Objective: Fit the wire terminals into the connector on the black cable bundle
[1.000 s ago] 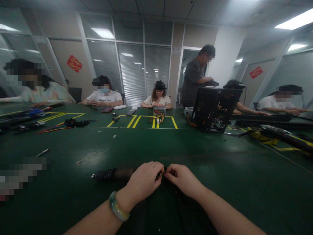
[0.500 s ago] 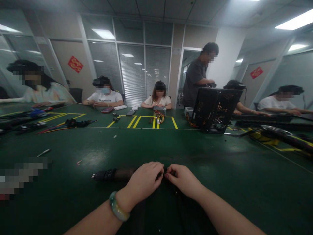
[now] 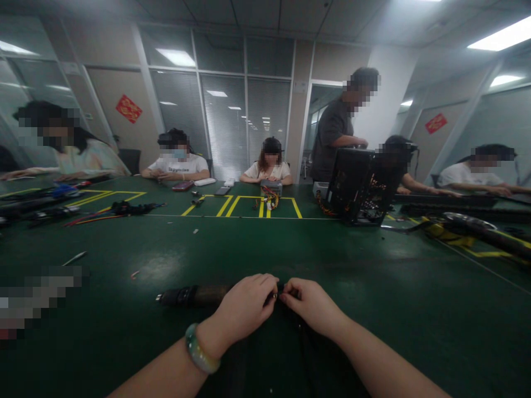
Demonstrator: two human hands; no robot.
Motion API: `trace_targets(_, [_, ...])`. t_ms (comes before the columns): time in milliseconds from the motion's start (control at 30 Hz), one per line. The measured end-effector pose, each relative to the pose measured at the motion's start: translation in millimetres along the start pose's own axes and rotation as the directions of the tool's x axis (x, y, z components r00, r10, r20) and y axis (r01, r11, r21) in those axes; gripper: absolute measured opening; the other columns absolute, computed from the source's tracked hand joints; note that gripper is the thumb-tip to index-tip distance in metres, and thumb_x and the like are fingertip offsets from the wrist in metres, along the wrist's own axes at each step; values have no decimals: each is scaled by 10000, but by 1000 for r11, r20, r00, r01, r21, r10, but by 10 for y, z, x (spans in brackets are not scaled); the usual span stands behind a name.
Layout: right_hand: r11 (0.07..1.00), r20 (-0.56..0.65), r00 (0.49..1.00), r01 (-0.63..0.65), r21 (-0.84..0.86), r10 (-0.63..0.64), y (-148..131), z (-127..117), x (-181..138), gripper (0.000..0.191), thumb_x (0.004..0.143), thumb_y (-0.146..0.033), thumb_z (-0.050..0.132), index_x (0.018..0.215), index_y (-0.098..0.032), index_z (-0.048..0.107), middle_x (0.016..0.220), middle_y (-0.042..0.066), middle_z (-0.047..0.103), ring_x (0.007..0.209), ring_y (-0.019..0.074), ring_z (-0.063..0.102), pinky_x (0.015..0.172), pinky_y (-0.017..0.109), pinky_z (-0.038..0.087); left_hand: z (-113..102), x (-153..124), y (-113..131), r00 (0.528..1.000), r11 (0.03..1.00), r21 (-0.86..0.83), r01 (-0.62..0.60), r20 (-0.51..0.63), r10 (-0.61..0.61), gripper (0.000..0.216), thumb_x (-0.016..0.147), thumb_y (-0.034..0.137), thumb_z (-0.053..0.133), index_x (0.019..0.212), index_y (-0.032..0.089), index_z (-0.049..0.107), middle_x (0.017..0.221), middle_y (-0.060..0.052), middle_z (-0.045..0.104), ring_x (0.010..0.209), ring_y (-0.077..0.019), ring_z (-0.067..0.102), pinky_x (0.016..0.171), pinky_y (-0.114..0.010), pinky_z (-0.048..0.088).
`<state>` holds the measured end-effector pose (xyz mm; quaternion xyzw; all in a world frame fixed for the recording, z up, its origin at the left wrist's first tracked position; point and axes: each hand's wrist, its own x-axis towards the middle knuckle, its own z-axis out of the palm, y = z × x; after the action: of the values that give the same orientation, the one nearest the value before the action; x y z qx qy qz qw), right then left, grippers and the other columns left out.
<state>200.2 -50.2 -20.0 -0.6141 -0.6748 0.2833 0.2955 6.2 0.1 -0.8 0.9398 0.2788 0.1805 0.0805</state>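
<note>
A dark cylindrical tool (image 3: 207, 296), which looks like an electric screwdriver, lies on its side with its black ribbed collar and metal tip to the left. My left hand (image 3: 251, 298), with a green-and-yellow bangle on the wrist, is closed over its right end. Close beside it, my right hand (image 3: 309, 304) pinches thumb against fingers; what they hold is hidden. A small shiny spot shows between the two hands, too small to name. Below my right hand a dark strip or cable runs towards me, hard to make out on the table.
The green table (image 3: 199, 354) carries yellow tape marks. A black computer case (image 3: 352, 188) stands at the back right, and a power supply with coloured wires (image 3: 270, 198) lies at centre back. Cables (image 3: 128, 209) lie at left, near a pen (image 3: 74, 258). Several people are around the table.
My hands and the tool stay almost where they were. Across the table, the standing person has shifted slightly, and the person at far left has moved an arm.
</note>
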Motion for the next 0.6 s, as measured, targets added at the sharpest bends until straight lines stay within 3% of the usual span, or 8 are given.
trace_targets(467, [1000,28,1000,-4,25,4,-9,-21,-5,126,895,-304,587,875,-206,664,782,-13,678,680,145,601,579,217,392,2,-6,-18,1000,1000,-6,-9,10,9,101,870,150,524,937,217,560,1099,-28,626,1017,-211,586,900,-383,462])
trace_targets(600, [1000,19,1000,-1,21,1,-26,-25,-10,126,888,-302,597,850,-198,658,767,-9,674,672,143,598,563,214,377,34,-16,-33,999,999,-22,38,-13,-38,147,846,186,561,989,215,544,1162,-45,599,1042,-220,580,903,-383,465])
